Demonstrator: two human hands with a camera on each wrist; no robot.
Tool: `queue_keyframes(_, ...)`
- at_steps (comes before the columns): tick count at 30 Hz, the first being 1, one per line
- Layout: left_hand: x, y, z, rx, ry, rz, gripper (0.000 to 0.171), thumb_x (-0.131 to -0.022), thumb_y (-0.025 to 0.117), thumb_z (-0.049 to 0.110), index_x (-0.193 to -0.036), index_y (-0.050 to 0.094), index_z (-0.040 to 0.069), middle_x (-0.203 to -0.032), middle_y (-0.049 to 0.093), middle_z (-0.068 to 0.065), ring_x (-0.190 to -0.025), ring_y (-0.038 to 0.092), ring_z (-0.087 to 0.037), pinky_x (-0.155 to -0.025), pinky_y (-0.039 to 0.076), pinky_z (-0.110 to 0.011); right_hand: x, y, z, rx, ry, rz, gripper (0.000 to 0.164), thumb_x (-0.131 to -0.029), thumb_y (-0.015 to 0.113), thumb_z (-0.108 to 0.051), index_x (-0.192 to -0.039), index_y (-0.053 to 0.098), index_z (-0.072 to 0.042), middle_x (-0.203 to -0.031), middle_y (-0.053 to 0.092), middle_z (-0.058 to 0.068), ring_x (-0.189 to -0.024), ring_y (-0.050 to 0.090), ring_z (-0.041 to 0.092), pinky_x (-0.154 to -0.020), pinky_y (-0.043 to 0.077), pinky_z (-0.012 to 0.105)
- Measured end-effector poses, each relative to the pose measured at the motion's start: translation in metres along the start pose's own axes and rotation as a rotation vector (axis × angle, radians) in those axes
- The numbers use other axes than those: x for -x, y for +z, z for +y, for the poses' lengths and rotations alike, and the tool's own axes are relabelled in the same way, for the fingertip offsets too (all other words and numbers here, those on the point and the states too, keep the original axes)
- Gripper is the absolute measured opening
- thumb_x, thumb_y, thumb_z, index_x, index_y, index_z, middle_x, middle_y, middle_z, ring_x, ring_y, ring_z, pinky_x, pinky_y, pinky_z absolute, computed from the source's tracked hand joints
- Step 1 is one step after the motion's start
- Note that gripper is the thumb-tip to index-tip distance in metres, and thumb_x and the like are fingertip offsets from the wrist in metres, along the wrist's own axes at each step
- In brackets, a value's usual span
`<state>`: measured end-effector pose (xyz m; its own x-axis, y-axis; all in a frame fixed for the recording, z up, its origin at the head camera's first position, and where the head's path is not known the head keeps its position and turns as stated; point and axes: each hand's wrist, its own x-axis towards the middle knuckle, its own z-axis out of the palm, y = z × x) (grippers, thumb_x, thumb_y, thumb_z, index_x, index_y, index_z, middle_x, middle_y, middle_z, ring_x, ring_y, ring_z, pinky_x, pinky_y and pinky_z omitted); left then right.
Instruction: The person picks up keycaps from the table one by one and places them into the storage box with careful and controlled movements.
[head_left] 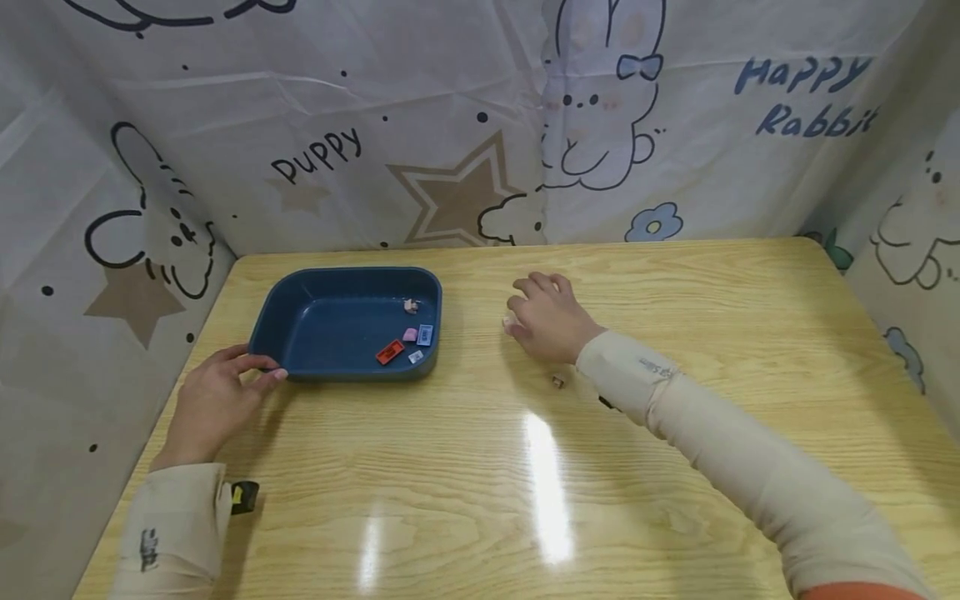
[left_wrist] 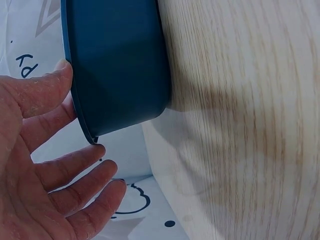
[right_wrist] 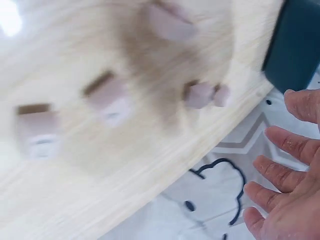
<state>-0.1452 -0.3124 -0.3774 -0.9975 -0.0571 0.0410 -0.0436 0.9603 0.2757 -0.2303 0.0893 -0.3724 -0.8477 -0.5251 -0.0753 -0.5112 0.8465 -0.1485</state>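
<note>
My left hand pinches the rim of a dark blue plastic tub at its near left corner. In the left wrist view, the thumb lies on the tub's outer wall by the rim, and the other fingers spread below. Inside the tub are a red block, a light blue block, a pink piece, a white piece and a pale piece. My right hand hovers over the table, fingers spread and holding nothing; a whitish piece shows by its thumb.
Small pale pink blocks, blurred in the right wrist view, lie on the wooden table under the right hand. One small piece sits near the right wrist, a dark one by the sleeve. Printed cloth walls the table's back and sides.
</note>
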Motion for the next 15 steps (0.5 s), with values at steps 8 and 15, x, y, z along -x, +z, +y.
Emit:
queue_keyframes(8, 0.000, 0.001, 0.001, 0.014, -0.016, -0.028, 0.037, -0.092, 0.062, 0.034, -0.106, 0.069, 0.000, -0.133, 0.050, -0.035, -0.121, 0.046, -0.052, -0.099, 0.036, -0.066, 0.033, 0.012, 0.021, -0.009, 0.043, -0.014, 0.030, -0.095, 0.058, -0.032, -0.112, 0.066, -0.009, -0.142, 0.049, 0.015, -0.138, 0.036, 0.037, -0.114, 0.026, 0.058)
queue_keyframes(15, 0.000, 0.001, 0.000, 0.016, -0.029, -0.041, 0.041, -0.093, 0.059, 0.039, -0.107, 0.068, 0.002, -0.134, 0.049, -0.034, -0.121, 0.046, -0.053, -0.100, 0.035, -0.066, 0.054, 0.026, 0.032, -0.021, 0.029, -0.058, 0.030, -0.093, 0.061, -0.031, -0.111, 0.065, -0.007, -0.141, 0.050, 0.017, -0.138, 0.037, 0.041, -0.113, 0.026, 0.061)
